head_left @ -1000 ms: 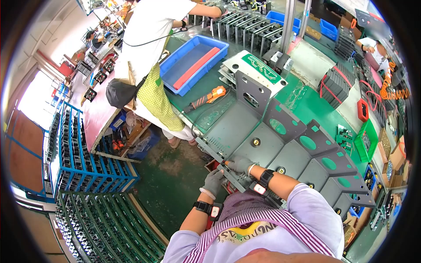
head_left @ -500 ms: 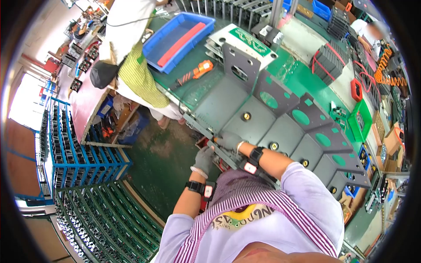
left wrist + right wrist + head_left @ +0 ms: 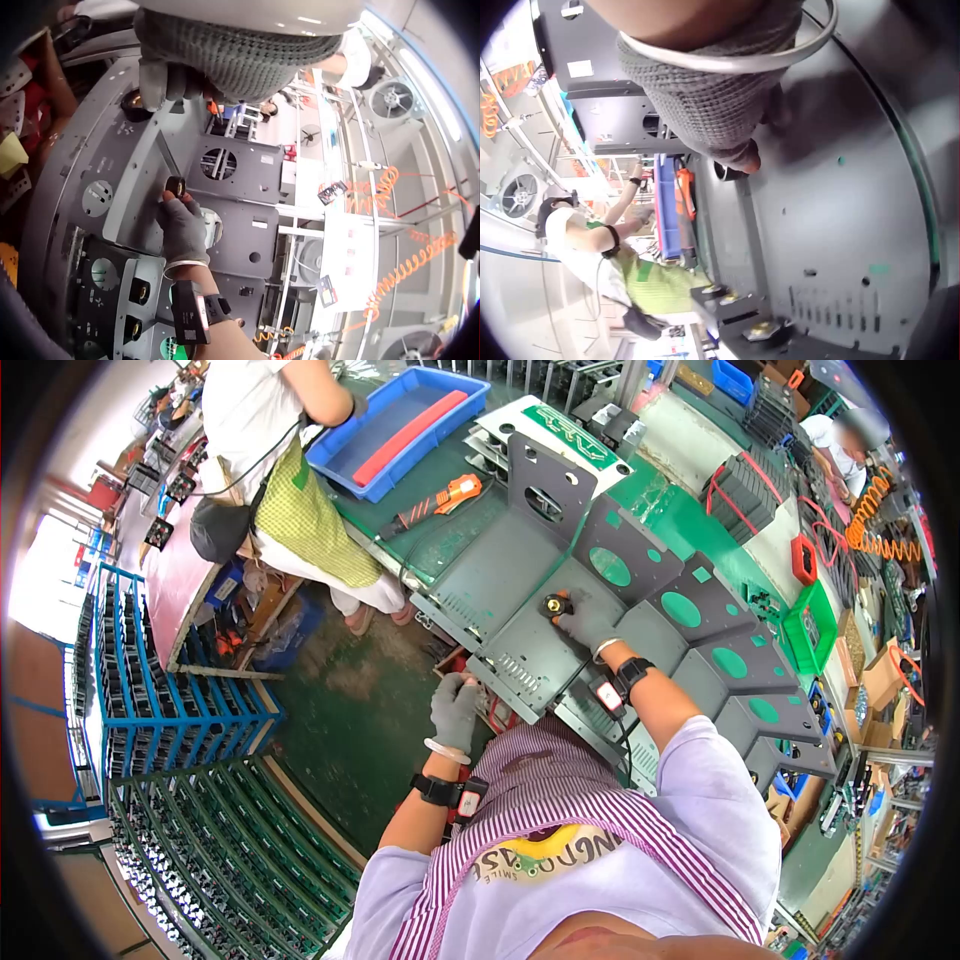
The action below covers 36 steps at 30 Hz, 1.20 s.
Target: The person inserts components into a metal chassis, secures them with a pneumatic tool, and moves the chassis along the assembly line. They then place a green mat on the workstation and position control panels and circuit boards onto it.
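My gloved right hand (image 3: 590, 628) reaches over a grey metal panel (image 3: 530, 635), and its bare fingertips pinch a round black part with a brass centre (image 3: 555, 604). In the left wrist view, the same right hand (image 3: 184, 232) holds this part (image 3: 175, 185) upright on the panel. My gloved left hand (image 3: 455, 712) is bent beside the panel's front edge. One of its fingers (image 3: 154, 86) overlaps another round black part with a brass centre (image 3: 135, 105) in the left wrist view; I cannot tell whether it is gripped.
Several similar upright-backed panels (image 3: 735, 660) stand in a row to the right. An orange-handled tool (image 3: 440, 503) lies on the green bench near a blue tray (image 3: 335, 455) with a red strip. Another person (image 3: 300, 510) stands at the left, and a blue rack (image 3: 180, 705) is behind.
My right hand has moved from the panel's front edge up to the round black part at the panel's middle. My left hand stays near the front edge, slightly lower and further left.
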Motion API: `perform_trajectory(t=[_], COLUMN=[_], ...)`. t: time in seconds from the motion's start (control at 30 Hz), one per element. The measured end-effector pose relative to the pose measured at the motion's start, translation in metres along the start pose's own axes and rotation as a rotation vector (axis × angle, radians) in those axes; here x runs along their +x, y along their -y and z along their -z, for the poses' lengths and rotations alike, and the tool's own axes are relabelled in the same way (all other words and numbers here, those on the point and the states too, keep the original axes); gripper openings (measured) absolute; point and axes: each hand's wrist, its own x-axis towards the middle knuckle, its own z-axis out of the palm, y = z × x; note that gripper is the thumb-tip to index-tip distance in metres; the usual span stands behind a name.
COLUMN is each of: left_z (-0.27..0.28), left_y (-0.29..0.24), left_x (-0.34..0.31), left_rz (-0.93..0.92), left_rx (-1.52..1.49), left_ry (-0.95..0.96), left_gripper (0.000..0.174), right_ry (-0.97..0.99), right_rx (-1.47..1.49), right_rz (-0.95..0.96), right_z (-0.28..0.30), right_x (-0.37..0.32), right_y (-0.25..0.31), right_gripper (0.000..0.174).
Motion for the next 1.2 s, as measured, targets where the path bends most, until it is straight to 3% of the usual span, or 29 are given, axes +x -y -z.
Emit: perform_trajectory(t=[0.07,0.1,0.17,0.2,0.23,0.27,0.37,0.5,0.53,0.63,0.67,0.83,0.97,1.0,1.1,1.13,1.2], left_z=[-0.004,-0.006,-0.014,-0.017,-0.019,-0.018,-0.003,-0.004,-0.004,-0.007,-0.003,0.012,0.026,0.024,0.031,0.031,0.033], left_y=[-0.017,-0.021,-0.034,-0.042,-0.051,-0.059,-0.078,-0.062,-0.063,-0.042,-0.044,-0.048,-0.05,-0.036,-0.035,-0.031,-0.046], left_x=[-0.001,-0.001,0.002,0.0,-0.004,-0.008,-0.017,-0.02,-0.023,-0.021,-0.023,-0.034,-0.042,-0.04,-0.047,-0.048,-0.051], left_rz=[-0.085,-0.167,-0.509,-0.55,-0.59,-0.627,-0.353,-0.551,-0.412,-0.221,-0.129,0.256,0.383,0.357,0.413,0.327,0.362], left_rx=[0.056,0.08,0.21,0.238,0.266,0.295,0.299,0.19,0.099,-0.183,-0.242,-0.704,-0.977,-0.969,-1.212,-1.159,-1.147], left_ry=[0.078,0.114,0.122,0.139,0.154,0.167,0.349,0.257,0.318,0.353,0.376,0.439,0.693,0.643,0.775,0.725,0.713], left_gripper=[0.017,0.016,0.018,0.019,0.02,0.022,0.024,0.022,0.012,0.017,0.016,0.016,0.024,0.029,0.033,0.037,0.039], right_ry=[-0.017,0.026,0.05,0.135,0.23,0.269,0.393,0.326,0.292,-0.051,-0.135,-0.171,-0.089,-0.075,-0.242,-0.252,0.065], right_rx=[0.245,0.345,0.33,0.269,0.352,0.348,0.575,0.912,0.984,0.212,0.149,-0.167,-0.354,-0.403,-0.204,-0.04,0.424], right_rz=[-0.118,-0.133,-0.017,-0.074,0.035,-0.01,-0.022,-0.143,-0.186,-0.034,-0.028,0.183,0.261,0.289,0.623,0.737,0.313], right_z=[-0.004,0.022,0.039,0.048,0.043,0.051,0.054,0.054,0.054,0.039,0.038,0.028,0.025,0.023,0.032,0.038,0.052], right_x=[-0.011,-0.029,-0.055,-0.067,-0.076,-0.084,-0.095,-0.109,-0.112,-0.116,-0.12,-0.13,-0.133,-0.134,-0.135,-0.135,-0.134], right_y=[0.014,0.054,0.096,0.12,0.12,0.131,0.128,0.13,0.134,0.152,0.165,0.188,0.196,0.197,0.193,0.188,0.174], right_gripper=[0.047,0.044,0.041,0.04,0.041,0.042,0.043,0.033,0.031,0.028,0.03,0.029,0.028,0.027,0.025,0.026,0.029])
